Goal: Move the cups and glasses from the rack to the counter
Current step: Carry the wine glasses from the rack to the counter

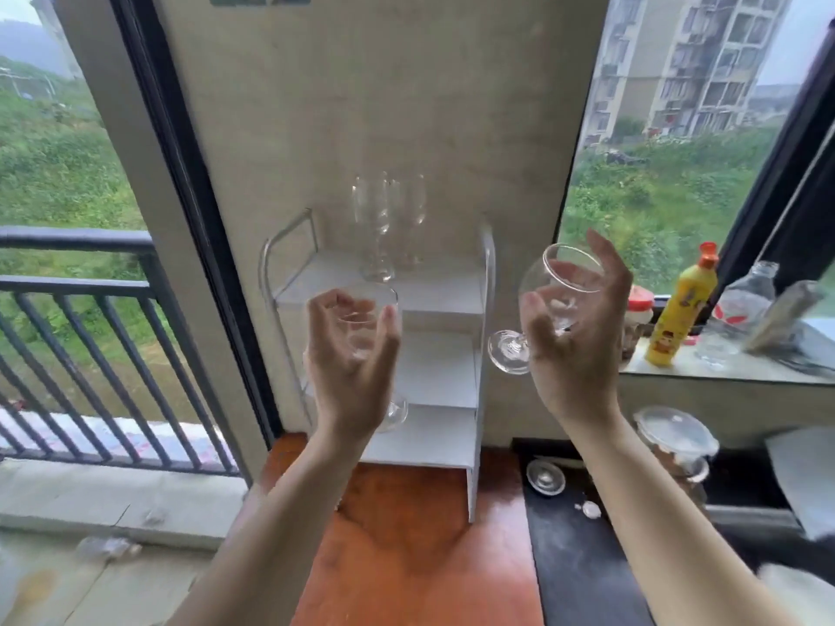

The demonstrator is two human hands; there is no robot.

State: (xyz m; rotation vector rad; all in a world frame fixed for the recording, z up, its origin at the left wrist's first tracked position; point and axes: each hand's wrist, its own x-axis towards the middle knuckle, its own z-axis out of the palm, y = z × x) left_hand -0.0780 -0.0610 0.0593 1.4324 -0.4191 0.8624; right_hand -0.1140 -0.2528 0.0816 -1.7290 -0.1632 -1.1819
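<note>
Left hand: you had it wrapped round a stemmed glass, upright, in front of the rack.
Right hand: clamped on a tilted wine glass, right of the rack.
Left to move: two tall glasses stood on the top shelf.
Worktop: no glasses seen set down yet.

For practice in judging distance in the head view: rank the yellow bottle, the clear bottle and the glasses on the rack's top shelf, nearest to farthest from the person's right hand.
From the right hand:
1. Yellow bottle, on the window ledge just to its right.
2. Clear bottle, farther right on the ledge.
3. Glasses on the rack's top shelf, up to its left, by the wall.
</note>
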